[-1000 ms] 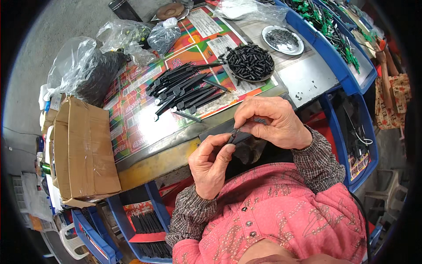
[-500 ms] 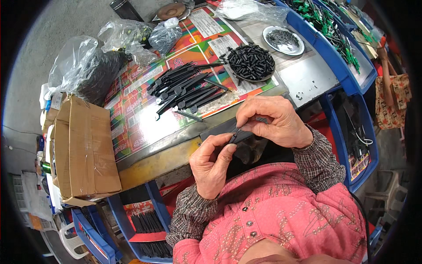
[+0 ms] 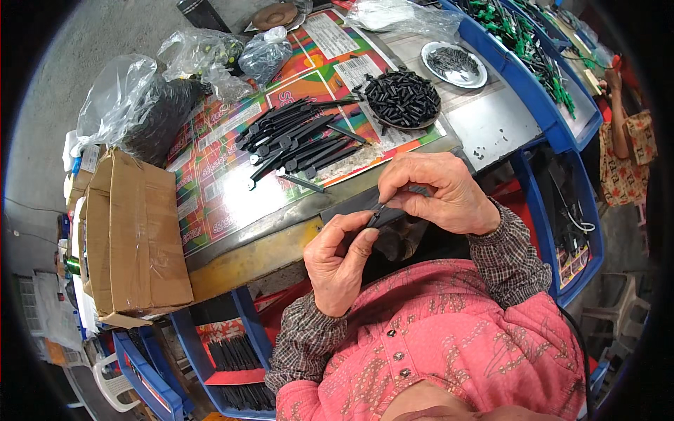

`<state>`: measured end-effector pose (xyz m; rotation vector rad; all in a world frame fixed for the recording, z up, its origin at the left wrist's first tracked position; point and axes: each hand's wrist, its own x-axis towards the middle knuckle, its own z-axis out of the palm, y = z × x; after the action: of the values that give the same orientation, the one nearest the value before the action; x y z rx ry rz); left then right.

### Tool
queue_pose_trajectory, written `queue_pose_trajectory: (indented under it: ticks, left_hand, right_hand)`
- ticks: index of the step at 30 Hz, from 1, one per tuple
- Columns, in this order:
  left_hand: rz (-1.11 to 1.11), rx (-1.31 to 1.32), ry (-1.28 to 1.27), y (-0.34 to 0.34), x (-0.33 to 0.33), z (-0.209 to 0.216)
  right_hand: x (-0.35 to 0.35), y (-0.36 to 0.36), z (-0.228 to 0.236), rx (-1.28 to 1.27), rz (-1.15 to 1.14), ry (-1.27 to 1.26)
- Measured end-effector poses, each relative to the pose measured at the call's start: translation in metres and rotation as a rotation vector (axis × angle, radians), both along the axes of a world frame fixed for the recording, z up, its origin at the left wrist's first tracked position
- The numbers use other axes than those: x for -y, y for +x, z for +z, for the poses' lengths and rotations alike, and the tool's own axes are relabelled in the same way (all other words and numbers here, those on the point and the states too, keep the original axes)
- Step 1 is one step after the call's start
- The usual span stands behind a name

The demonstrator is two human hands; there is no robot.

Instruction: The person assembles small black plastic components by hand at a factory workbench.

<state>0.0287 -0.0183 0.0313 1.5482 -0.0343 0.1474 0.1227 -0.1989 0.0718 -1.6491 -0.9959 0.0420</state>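
Between thumb and forefinger of my left hand is a small black cylindrical piece, held over the table's near edge. My right hand pinches at the upper end of the same piece, with a thin tip showing between its fingers; whether that is a separate part I cannot tell. Just beyond my hands lies a pile of long flat black strips with rounded ends. To its right, a round dish heaped with short black cylindrical pieces stands on the printed sheet.
A white plate of small dark pins is at the back right. Blue trays line the right side, one holding green and black parts. At left stand a cardboard box and filled plastic bags. Another person's arm shows far right.
My hands stay almost still, fingertips together on the black piece. At the far right, the other person's arm has shifted slightly.
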Motion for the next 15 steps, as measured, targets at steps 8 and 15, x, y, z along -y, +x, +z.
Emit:
queue_pose_trajectory:
  ticks: [8,15]
  left_hand:
    - [0.129,0.264,0.405,0.0041,0.0037,0.0047]
    - [0.111,0.135,0.285,0.0022,0.0013,0.0083]
  right_hand:
    - [0.0001,0.0021,0.003,0.199,0.015,-0.066]
    - [-0.0006,-0.0005,-0.0022,0.02,-0.066,-0.011]
